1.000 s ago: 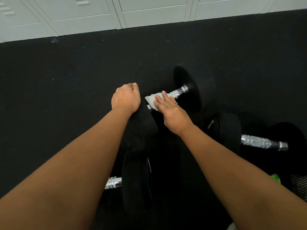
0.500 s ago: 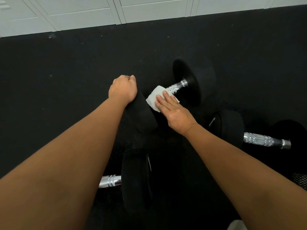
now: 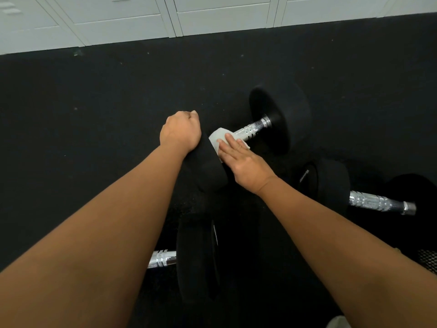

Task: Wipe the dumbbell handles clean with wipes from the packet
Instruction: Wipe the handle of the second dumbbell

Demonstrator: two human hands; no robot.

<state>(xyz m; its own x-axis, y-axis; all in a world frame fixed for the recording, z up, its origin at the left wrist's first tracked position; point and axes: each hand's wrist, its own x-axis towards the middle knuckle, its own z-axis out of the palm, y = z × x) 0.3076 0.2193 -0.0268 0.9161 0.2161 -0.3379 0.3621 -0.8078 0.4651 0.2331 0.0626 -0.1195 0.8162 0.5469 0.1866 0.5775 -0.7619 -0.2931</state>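
White wipe (image 3: 218, 139) under flat right hand (image 3: 243, 159)

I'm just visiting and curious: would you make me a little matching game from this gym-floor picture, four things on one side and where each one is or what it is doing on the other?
Things:
1. left hand
2. right hand
3. white wipe
4. lockers

Places or states:
A. wrapped over the near end of a chrome handle
B. lined up along the far edge of the black floor
C. fist resting on a black dumbbell head
D. fingers laid flat on the wipe

Pairs: 1-C, 2-D, 3-A, 4-B
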